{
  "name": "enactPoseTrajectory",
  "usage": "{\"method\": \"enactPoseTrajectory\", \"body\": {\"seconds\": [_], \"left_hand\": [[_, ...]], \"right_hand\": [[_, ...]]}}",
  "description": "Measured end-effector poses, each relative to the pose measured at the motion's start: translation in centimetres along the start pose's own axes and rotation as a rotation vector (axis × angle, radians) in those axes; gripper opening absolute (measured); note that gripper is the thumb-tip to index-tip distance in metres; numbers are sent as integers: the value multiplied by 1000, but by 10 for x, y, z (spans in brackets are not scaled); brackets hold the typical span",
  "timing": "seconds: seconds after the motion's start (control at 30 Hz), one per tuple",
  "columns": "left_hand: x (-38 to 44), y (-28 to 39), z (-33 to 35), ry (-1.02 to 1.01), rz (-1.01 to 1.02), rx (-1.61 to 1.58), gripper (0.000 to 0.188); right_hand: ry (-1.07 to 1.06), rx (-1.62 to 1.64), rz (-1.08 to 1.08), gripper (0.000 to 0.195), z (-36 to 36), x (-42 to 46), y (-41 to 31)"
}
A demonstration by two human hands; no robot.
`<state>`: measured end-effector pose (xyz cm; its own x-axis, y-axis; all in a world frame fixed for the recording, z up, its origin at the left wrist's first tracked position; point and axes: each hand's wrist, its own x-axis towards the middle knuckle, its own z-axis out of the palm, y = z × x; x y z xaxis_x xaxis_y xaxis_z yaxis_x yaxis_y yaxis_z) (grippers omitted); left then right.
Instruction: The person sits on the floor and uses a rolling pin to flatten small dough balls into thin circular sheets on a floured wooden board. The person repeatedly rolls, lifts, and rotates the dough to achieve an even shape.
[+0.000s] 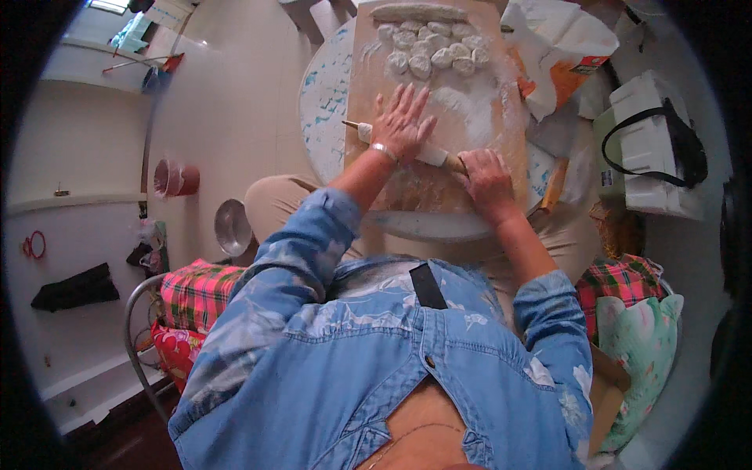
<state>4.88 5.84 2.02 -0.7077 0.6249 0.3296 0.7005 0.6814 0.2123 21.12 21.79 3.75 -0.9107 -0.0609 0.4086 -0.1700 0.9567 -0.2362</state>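
Note:
My left hand [405, 120] lies palm down with fingers apart across a slanted wooden rolling pin [455, 164]. White dough or flour covers the pin's middle, and its thin tip sticks out to the left. The right end of the pin is in the grasp of my right hand [487, 179]. Both hands are dusted with flour. Under them is a floured wooden board [382, 191]. Several small dough pieces [435, 47] sit close together at the board's far end, with a long dough log [420, 13] behind them. Loose flour [476, 114] is spread over the board's middle.
The board rests on a round white table [320, 97] with blue patches. An opened flour bag [558, 35] stands at its far right. Right of the table is a white box [646, 147] with a black strap. A metal bowl [232, 228] and a reddish bucket [176, 178] are at left.

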Motion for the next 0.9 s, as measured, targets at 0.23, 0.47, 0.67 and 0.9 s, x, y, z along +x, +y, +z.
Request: {"method": "enactPoseTrajectory", "body": {"seconds": [0.23, 0.47, 0.67, 0.9], "left_hand": [[-44, 49, 13, -7, 186, 48, 52], [40, 74, 16, -68, 264, 4, 53], [33, 48, -4, 78, 174, -85, 59], [-64, -26, -22, -130, -171, -9, 63]], "right_hand": [[65, 117, 48, 24, 34, -23, 7], [118, 8, 176, 24, 20, -3, 14], [-27, 88, 230, 29, 20, -11, 12], [-7, 89, 25, 34, 2, -23, 1]]}}
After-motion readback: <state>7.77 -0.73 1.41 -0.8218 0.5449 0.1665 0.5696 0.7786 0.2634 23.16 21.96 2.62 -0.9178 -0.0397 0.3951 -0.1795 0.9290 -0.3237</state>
